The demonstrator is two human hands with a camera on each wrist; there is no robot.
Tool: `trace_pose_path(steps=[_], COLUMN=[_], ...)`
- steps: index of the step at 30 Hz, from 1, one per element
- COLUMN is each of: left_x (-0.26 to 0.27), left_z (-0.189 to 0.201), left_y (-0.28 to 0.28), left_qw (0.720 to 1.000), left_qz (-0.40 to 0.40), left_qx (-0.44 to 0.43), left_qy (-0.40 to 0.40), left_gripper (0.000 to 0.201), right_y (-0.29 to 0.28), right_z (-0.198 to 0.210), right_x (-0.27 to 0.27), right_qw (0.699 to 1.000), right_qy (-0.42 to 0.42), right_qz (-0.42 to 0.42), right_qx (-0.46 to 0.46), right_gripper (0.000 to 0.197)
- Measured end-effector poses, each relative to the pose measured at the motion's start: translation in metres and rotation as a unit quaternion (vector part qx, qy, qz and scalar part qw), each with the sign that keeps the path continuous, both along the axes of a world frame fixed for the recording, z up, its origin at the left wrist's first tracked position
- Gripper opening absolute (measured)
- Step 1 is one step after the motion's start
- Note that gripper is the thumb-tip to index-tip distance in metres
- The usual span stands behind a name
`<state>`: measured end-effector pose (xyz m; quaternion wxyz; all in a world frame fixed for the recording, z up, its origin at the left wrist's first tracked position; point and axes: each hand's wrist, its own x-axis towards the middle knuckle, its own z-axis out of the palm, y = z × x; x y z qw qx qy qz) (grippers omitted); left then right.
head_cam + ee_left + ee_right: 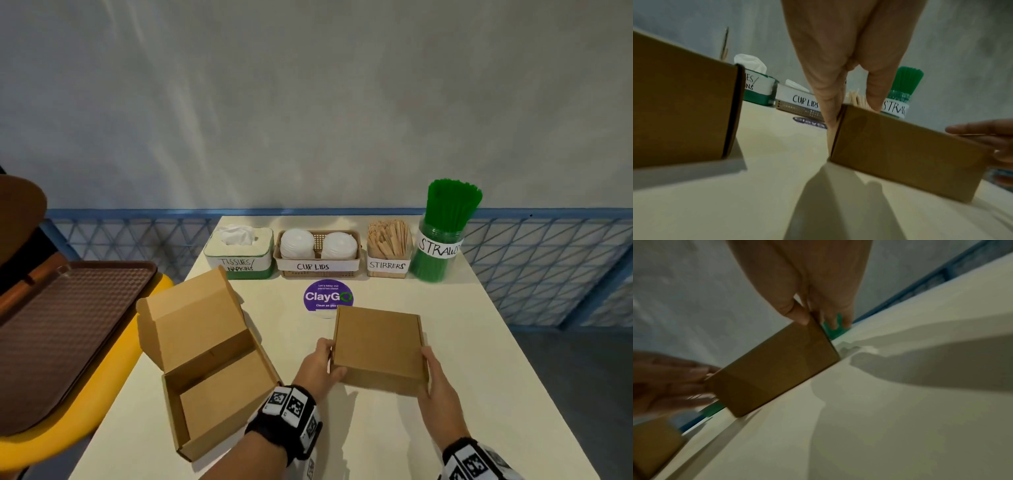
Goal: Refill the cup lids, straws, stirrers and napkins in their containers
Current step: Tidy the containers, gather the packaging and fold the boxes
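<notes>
Two cardboard boxes are being seen on the cream table [479, 377], and the scene is being taken from left to right. At the far left, a brown tray [68, 329] is being carried by a yellow chair [113, 383] just beside the table edge. Next, the open box [205, 370] is lying on the table with its lid flap raised and its inside showing bare cardboard. To its right, the closed box [378, 346] is being held between both hands, with its far edge overlapping the purple ClayGo sticker [327, 294].

The left hand [322, 363] is being pressed against the closed box's left side; in the left wrist view its fingers [830, 110] are lying along that side wall while the thumb is resting on the top edge, so the box is being gripped there. The right hand [436, 377] is being set against the right side, with the thumb on the lid and the fingers curled down the wall, as is also shown, blurred, in the right wrist view.

Along the back edge of the table, the containers are being kept in a row: the green tissue box [239, 253] with a white tissue sticking out, the basket [318, 265] marked CUP LIDS holding two stacks of white lids, the clear holder of wooden stirrers [388, 240], and the jar of green straws [445, 226] at the right end.
</notes>
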<state>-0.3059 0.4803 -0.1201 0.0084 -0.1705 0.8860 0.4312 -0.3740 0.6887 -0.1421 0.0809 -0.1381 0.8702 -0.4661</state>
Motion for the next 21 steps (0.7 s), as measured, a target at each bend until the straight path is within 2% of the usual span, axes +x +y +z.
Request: trace_pose_path(steps=[2,4,6,7,9,10,11,13,15,16,18,21], left_x=[0.007,0.02,0.039,0.05,0.077,0.091,0.104,0.125,0.137,0.14,0.144,0.141], left_z=[0.021,0.052,0.081,0.094,0.105,0.105,0.101,0.085,0.065,0.057,0.041,0.03], left_y=[-0.006,-0.02,-0.049,-0.067,-0.111,-0.134,-0.158,-0.2,-0.229,-0.237,-0.244,-0.247], left_qw=[0.998,0.973,0.919,0.884,0.81,0.786,0.778,0.804,0.832,0.831,0.825,0.836], left_qz=[0.057,0.172,0.299,0.361,0.472,0.517,0.551,0.571,0.544,0.53,0.503,0.468], left_qx=[-0.004,-0.017,-0.058,-0.09,-0.136,-0.132,-0.108,-0.034,0.092,0.166,0.255,0.279], left_qy=[0.042,0.15,0.251,0.285,0.32,0.313,0.282,0.163,0.055,0.017,-0.042,-0.062], left_gripper=[0.039,0.028,0.022,0.02,0.02,0.023,0.027,0.036,0.045,0.049,0.056,0.057], right_y=[-0.016,-0.048,-0.087,-0.108,-0.15,-0.171,-0.191,-0.228,-0.259,-0.272,-0.292,-0.315], right_z=[0.017,0.039,0.06,0.069,0.079,0.081,0.082,0.08,0.077,0.075,0.071,0.067], right_x=[0.005,0.013,0.022,0.024,0.024,0.022,0.019,0.012,0.006,0.004,0.003,0.006], right_qw=[0.993,0.982,0.974,0.971,0.964,0.957,0.948,0.928,0.914,0.912,0.911,0.908], right_qy=[0.111,0.171,0.163,0.141,0.087,0.061,0.042,0.014,-0.013,-0.025,-0.047,-0.082], right_qz=[-0.019,0.024,0.112,0.16,0.247,0.283,0.315,0.358,0.377,0.376,0.367,0.37], right_qx=[-0.031,-0.081,-0.107,-0.105,-0.055,-0.015,0.029,0.103,0.149,0.164,0.181,0.178], right_gripper=[0.06,0.046,0.027,0.024,0.024,0.028,0.033,0.04,0.042,0.042,0.044,0.048])
